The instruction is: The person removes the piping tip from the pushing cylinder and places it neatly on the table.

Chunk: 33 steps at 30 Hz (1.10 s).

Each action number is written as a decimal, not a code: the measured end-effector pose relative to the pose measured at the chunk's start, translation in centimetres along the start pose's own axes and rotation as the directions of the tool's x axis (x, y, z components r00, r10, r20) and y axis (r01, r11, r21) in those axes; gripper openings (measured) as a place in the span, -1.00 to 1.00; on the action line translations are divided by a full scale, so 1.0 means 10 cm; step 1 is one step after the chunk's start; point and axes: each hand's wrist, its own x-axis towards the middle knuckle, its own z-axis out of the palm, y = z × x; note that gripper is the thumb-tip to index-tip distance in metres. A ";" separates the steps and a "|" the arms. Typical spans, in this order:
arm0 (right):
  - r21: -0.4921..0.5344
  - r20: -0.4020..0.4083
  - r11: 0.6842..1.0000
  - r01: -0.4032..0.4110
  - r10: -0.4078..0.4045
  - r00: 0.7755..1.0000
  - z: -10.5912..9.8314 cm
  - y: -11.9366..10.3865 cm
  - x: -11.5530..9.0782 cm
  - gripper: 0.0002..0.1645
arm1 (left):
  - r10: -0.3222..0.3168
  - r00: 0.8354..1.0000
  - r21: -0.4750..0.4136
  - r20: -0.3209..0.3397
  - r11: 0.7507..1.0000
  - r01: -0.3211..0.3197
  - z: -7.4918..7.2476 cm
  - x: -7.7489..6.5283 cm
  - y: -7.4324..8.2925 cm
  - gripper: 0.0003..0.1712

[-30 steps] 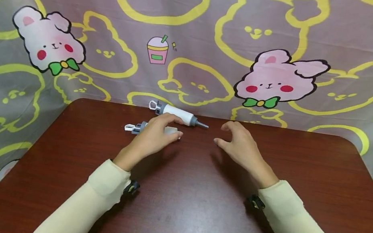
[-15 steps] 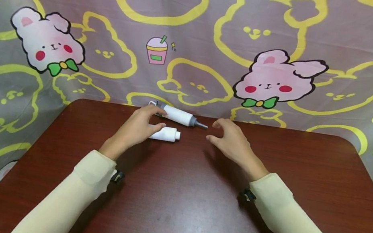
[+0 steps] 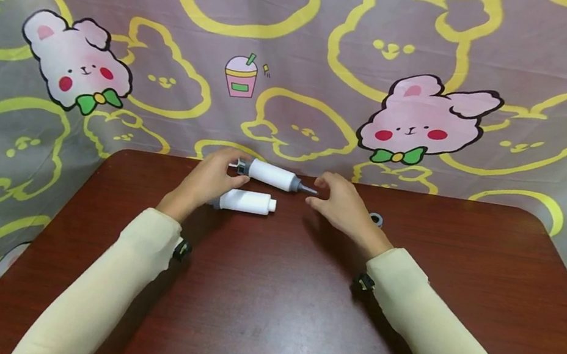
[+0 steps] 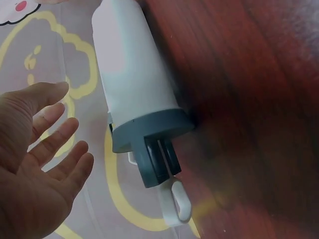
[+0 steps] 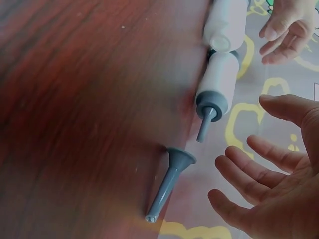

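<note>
Two syringe-like dispensers with white barrels lie at the far side of the table. The farther dispenser (image 3: 272, 176) has a long grey nozzle; the nearer dispenser (image 3: 246, 201) ends in a bare white tip. My left hand (image 3: 208, 176) hovers over their plunger ends, partly hiding them. In the left wrist view its fingers (image 4: 65, 134) are spread beside a grey collar and a white loop handle (image 4: 177, 201). Near the long nozzle's tip, my right hand (image 3: 343, 205) holds nothing, its fingers relaxed. A loose grey funnel-shaped nozzle (image 5: 172, 179) lies beyond that hand.
The dark red-brown table (image 3: 264, 298) has its far edge against a patterned cloth (image 3: 300, 68) with rabbits and yellow outlines. In the head view, the loose nozzle shows only as a ring behind the right wrist.
My left hand has shifted left and farther from me, uncovering the nearer dispenser's barrel. My right hand has moved slightly left and away, and the loose nozzle's ring now shows behind it.
</note>
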 end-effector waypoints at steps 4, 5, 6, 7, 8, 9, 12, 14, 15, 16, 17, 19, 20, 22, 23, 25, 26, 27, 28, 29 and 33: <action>0.013 0.008 1.000 -0.011 0.011 1.000 0.03 0.00 0.05 -0.48 | 0.006 1.000 0.002 0.029 1.000 -0.006 -0.01 0.06 0.01 -0.47; 0.016 0.009 1.000 -0.011 0.011 1.000 0.03 0.00 0.07 -0.48 | 0.007 0.999 0.005 0.035 1.000 -0.007 -0.01 0.08 0.00 -0.46; 0.020 0.011 1.000 -0.012 0.011 1.000 0.04 0.00 0.08 -0.49 | 0.006 0.999 0.009 0.043 1.000 -0.006 0.00 0.09 -0.01 -0.46; 0.019 0.012 1.000 -0.010 0.009 1.000 0.05 -0.01 0.10 -0.49 | 0.005 0.999 0.014 0.048 1.000 -0.006 0.00 0.11 -0.02 -0.45; 0.021 0.013 1.000 -0.010 0.010 1.000 0.06 -0.01 0.11 -0.49 | 0.003 0.999 0.016 0.052 1.000 -0.004 0.00 0.12 -0.03 -0.45; 0.022 0.014 1.000 -0.010 0.010 1.000 0.07 -0.02 0.13 -0.49 | -0.001 0.998 0.020 0.056 1.000 0.000 0.00 0.14 -0.05 -0.45; 0.019 0.015 1.000 -0.013 0.013 1.000 0.09 -0.04 0.17 -0.48 | -0.024 0.998 0.017 0.066 1.000 0.023 0.01 0.18 -0.08 -0.43; 0.015 0.019 1.000 -0.016 0.016 1.000 0.11 -0.05 0.20 -0.47 | -0.036 0.997 0.012 0.075 0.999 0.035 0.01 0.21 -0.11 -0.43; 0.014 0.022 1.000 -0.017 0.016 1.000 0.12 -0.06 0.22 -0.47 | -0.040 0.996 0.011 0.081 0.999 0.040 0.02 0.22 -0.12 -0.43; 0.014 0.025 1.000 -0.017 0.017 1.000 0.13 -0.06 0.23 -0.47 | -0.044 0.995 0.009 0.086 0.999 0.044 0.02 0.23 -0.13 -0.43; 0.013 0.029 1.000 -0.019 0.019 0.999 0.14 -0.06 0.24 -0.47 | -0.045 0.995 0.011 0.092 0.999 0.044 0.02 0.25 -0.13 -0.43; 0.012 0.035 1.000 -0.024 0.023 0.999 0.17 -0.05 0.28 -0.47 | -0.038 0.994 0.014 0.102 0.999 0.036 0.02 0.27 -0.14 -0.42; 0.014 0.039 0.999 -0.029 0.028 0.999 0.17 -0.05 0.29 -0.47 | -0.032 0.994 0.021 0.108 0.999 0.029 0.02 0.29 -0.14 -0.42; 0.016 0.039 0.999 -0.037 0.037 0.999 0.18 -0.05 0.32 -0.47 | -0.024 0.992 0.029 0.122 0.999 0.021 0.02 0.32 -0.13 -0.40; 0.017 0.039 0.999 -0.039 0.039 0.998 0.19 -0.05 0.33 -0.48 | -0.020 0.991 0.035 0.129 0.999 0.016 0.03 0.34 -0.13 -0.40; 0.020 0.041 0.999 -0.039 0.038 0.998 0.19 -0.05 0.35 -0.48 | -0.020 0.989 0.047 0.147 0.999 0.013 0.03 0.37 -0.13 -0.39; 0.023 0.040 0.999 -0.038 0.037 0.999 0.20 -0.05 0.36 -0.48 | -0.022 0.988 0.051 0.153 0.999 0.014 0.04 0.38 -0.14 -0.39; 0.025 0.038 0.999 -0.037 0.036 0.999 0.21 -0.05 0.36 -0.48 | -0.027 0.987 0.051 0.159 0.999 0.019 0.04 0.38 -0.14 -0.39; 0.028 0.039 0.999 -0.035 0.034 0.999 0.22 -0.05 0.37 -0.48 | -0.029 0.986 0.050 0.164 0.999 0.021 0.05 0.39 -0.14 -0.39; 0.032 0.038 0.999 -0.037 0.036 0.999 0.23 -0.04 0.38 -0.48 | -0.032 0.985 0.052 0.168 0.998 0.023 0.05 0.39 -0.15 -0.39; 0.035 0.034 0.998 -0.044 0.043 0.998 0.27 -0.02 0.41 -0.48 | -0.033 0.985 0.056 0.169 0.998 0.024 0.06 0.42 -0.16 -0.39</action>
